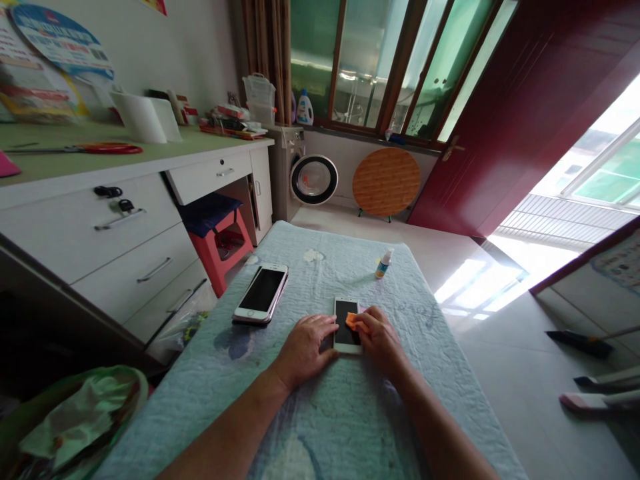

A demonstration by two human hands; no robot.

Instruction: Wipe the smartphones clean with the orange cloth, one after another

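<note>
A white smartphone [347,346] with a dark screen lies flat on the cloth-covered table. My left hand [307,343] grips its left side, fingertips along the edge and thumb by the lower corner. Pinched in my right hand [381,333] is a small orange cloth [352,321], pressed against the right part of the screen. Farther left lies a second white phone [262,292], on top of a dark, thin item mostly hidden under it. Beyond my right hand, a small spray bottle [383,264] with a clear cap stands upright.
The table wears a light blue quilted cover [320,433]. At left stand a green waste bin [143,400], a white drawer desk [125,233] and a red stool [227,257]. A washing machine [283,143] with its door open and a red door [480,120] are behind.
</note>
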